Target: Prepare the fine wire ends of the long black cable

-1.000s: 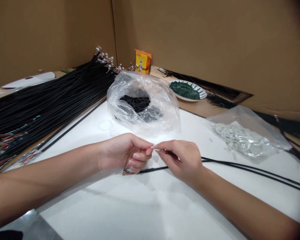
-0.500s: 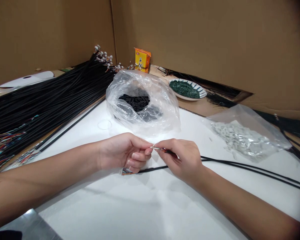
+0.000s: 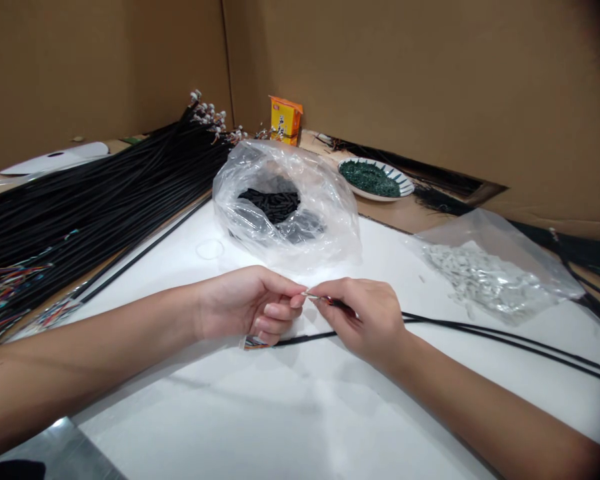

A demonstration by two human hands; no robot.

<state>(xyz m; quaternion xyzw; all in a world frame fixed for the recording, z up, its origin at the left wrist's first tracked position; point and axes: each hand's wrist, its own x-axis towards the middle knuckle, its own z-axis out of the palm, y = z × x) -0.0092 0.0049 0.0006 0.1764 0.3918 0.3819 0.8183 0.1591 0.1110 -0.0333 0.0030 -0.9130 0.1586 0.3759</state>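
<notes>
The left hand (image 3: 247, 308) and right hand (image 3: 365, 320) are keeping a clenched grip on a thin metal-tipped wire (image 3: 314, 296) — barely shifting — above a black cable (image 3: 455, 327) lying across the white desk (image 3: 280, 420).

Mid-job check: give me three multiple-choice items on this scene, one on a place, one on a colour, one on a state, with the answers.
1. Where is the round white dish of dark green granules?
A. On the brown cardboard, beyond the clear plastic bag of short black pieces
B. On the white sheet, in front of the hands
C. Inside the bag

2. What colours is the small carton in the far corner?
A. Blue and white
B. Orange and yellow
C. Green and black

3. What are the hands doing?
A. Lying flat, well apart
B. Gripping the carton
C. The right hand pinches a thin wire end beside the left hand

1: A, the dish sits on cardboard past the bag.
2: B, its top is orange, its front yellow.
3: C, the wire tip shows between the hands.
</notes>
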